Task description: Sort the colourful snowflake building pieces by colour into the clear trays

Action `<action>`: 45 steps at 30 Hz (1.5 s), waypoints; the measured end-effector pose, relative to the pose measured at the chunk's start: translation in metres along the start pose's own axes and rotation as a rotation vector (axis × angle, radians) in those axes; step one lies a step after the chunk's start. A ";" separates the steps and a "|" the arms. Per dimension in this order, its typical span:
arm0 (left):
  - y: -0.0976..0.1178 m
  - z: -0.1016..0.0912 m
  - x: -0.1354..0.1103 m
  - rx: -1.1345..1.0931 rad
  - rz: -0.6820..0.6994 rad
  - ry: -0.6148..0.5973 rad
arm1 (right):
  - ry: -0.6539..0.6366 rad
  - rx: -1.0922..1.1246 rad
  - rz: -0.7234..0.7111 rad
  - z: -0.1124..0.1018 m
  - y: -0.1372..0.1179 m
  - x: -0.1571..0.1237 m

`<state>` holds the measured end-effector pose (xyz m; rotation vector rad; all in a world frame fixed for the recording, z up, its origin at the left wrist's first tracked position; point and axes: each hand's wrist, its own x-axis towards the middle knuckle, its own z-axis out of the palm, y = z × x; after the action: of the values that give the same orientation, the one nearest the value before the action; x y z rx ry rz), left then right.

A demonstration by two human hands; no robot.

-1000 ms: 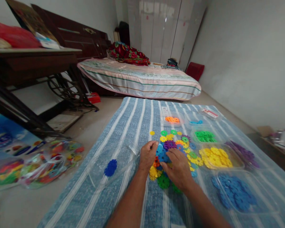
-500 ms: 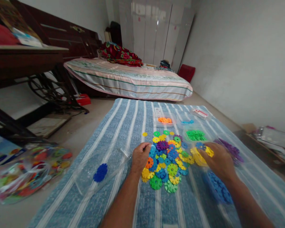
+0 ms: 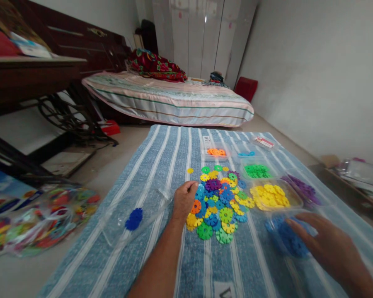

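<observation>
My left hand [image 3: 185, 200] is closed at the left edge of a mixed pile of notched plastic discs [image 3: 226, 214], its fingertips pressed together. What they hold, if anything, is hidden. Over a clear tub of blue discs [image 3: 287, 238] on the right hovers my right hand [image 3: 326, 238], slightly blurred. Its thumb and fingers are apart, with no disc visible between them. Just beyond that tub sits one with yellow discs [image 3: 270, 195]. Green discs [image 3: 256, 170], purple discs [image 3: 303, 189] and orange discs [image 3: 216, 152] lie in further clear containers.
A clear plastic lid or tray [image 3: 115, 225] with dark blue discs [image 3: 134, 219] lies left on the striped cloth [image 3: 161, 165]. A small container with light blue pieces [image 3: 246, 153] stands at the back. Bags of colourful pieces [image 3: 46, 223] rest on the floor, left.
My right hand has moved from above the yellow tub, where a blue disc was at its fingers, nearer to me over the blue tub. My left hand stays beside the pile.
</observation>
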<state>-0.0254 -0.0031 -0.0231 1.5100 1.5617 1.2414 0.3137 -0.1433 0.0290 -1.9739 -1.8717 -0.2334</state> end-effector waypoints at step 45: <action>0.005 0.001 -0.004 -0.011 -0.010 0.000 | 0.281 0.203 -0.209 0.040 -0.093 0.038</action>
<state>-0.0218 -0.0069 -0.0198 1.4939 1.5579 1.2420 0.2192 -0.0909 0.0245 -1.5267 -1.8354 -0.3465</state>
